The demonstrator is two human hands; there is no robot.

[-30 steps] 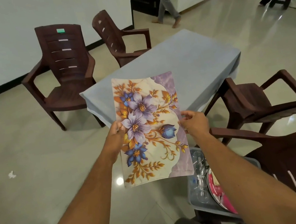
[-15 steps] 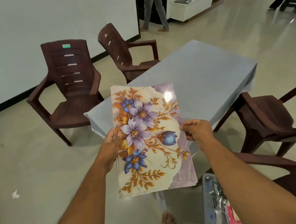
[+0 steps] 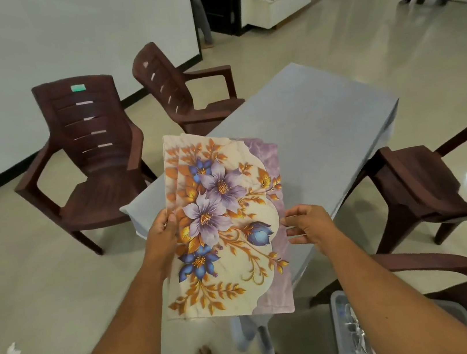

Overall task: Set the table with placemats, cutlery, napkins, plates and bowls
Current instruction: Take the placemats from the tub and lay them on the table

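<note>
Floral-printed placemats (image 3: pixel 227 226), a fanned stack with at least 2 offset edges showing at the top, sit in my left hand (image 3: pixel 161 237): thumb on the printed face, fingers curled behind the left edge. My right hand (image 3: pixel 309 226) is at the stack's right edge, fingers relaxed and slightly spread, fingertips touching or just beside it; I cannot tell which. Both forearms extend forward. The stack is held in the air above the near corner of the grey-covered table (image 3: pixel 324 121). 4 brown plastic chairs (image 3: pixel 92 155) surround it.
</note>
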